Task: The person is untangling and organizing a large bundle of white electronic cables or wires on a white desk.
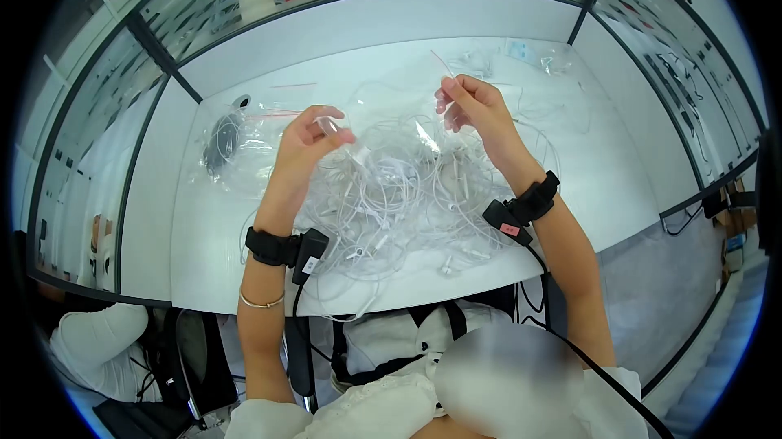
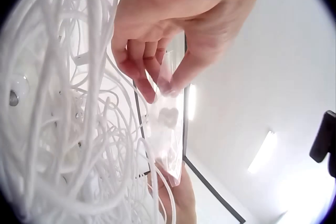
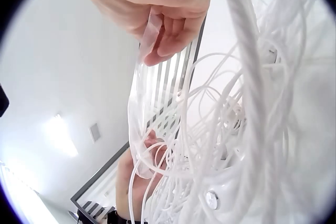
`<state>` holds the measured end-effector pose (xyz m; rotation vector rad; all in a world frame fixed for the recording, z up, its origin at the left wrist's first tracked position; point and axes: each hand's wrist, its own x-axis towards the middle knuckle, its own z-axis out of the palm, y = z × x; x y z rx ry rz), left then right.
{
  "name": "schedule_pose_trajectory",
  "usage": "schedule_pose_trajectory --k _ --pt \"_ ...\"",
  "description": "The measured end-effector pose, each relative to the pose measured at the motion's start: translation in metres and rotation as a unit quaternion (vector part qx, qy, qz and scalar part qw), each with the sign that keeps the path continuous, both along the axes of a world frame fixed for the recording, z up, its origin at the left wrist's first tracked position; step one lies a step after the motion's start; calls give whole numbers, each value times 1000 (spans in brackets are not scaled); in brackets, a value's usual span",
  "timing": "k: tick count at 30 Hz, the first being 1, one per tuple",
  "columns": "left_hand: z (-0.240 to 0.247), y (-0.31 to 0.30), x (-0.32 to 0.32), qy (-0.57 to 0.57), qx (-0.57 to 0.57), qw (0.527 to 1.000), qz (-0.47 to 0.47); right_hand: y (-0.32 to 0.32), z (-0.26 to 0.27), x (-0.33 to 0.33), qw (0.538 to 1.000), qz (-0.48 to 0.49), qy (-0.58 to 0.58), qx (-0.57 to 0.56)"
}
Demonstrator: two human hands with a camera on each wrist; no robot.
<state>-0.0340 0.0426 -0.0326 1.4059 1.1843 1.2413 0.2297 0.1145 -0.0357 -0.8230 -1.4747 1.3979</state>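
Observation:
A clear plastic bag (image 2: 169,129) is stretched between my two hands over the desk. At one end, my left hand (image 1: 308,139) pinches it between thumb and fingers. My right hand (image 1: 479,107) grips the other end, and a thin red-edged strip (image 1: 441,61) sticks up past its fingertips. Below the hands spreads a large tangled heap of white cables (image 1: 383,186), mixed with clear plastic. Loops of white cable (image 3: 194,145) pass close to the bag in the right wrist view.
Left of the heap lies a dark coiled bundle (image 1: 221,144) in clear plastic, with red-edged bags (image 1: 277,111) beside it. More clear packaging (image 1: 544,56) lies at the back right. White partitions (image 1: 391,24) with glass tops enclose the desk (image 1: 208,264). A person's white sleeve (image 1: 99,337) shows at lower left.

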Motion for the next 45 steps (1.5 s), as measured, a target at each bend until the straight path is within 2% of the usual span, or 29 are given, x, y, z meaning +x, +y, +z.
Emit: schedule_pose_trajectory --k 3,7,10,13,16,17,18,20,21,23,26,27,30,33,37,40,44,45 --pt "-1 2 -6 -84 -29 996 33 -3 3 0 1000 23 -5 -15" --pt "-1 6 -33 -177 67 978 92 -7 7 0 996 66 -33 -41" --pt "9 5 -63 -239 127 936 225 -7 5 -2 994 83 -57 -34" --pt "-11 9 -115 -283 180 907 254 -8 5 -4 992 94 -74 -33" --pt "-30 9 -149 -264 83 918 285 -7 3 -6 989 107 -96 -32" --pt "-49 12 -169 -186 77 939 279 -6 2 -6 988 112 -105 -30" --pt "-45 11 -164 -98 59 950 290 -6 1 -6 987 120 -104 -27" --pt "-37 8 -155 79 21 949 306 -5 -1 -6 985 135 -103 -22" --pt "-38 8 -157 201 -1 925 322 -5 -2 -6 984 140 -108 -23" --pt "-41 11 -160 433 -43 835 337 -4 -4 -7 982 146 -117 -26" --pt "-20 -9 -132 529 -129 764 344 -3 -5 -6 978 164 -126 -21" --pt "-23 -9 -135 532 -148 764 334 -2 -7 -7 976 164 -137 -26" --pt "-33 -13 -138 575 -101 737 342 -3 -10 -8 971 185 -151 -8" --pt "-50 -4 -168 552 -80 768 315 -4 -8 -7 971 185 -148 -8" --pt "-36 -6 -167 559 -46 717 414 -3 -11 -7 971 185 -151 -5" --pt "-13 -13 -146 552 -68 703 443 -3 -11 -7 970 188 -156 -8" --pt "-21 -17 -149 621 88 612 481 -2 -14 -7 967 197 -161 -7" --pt "-14 -18 -143 621 76 606 492 -2 -14 -7 966 199 -163 -6"
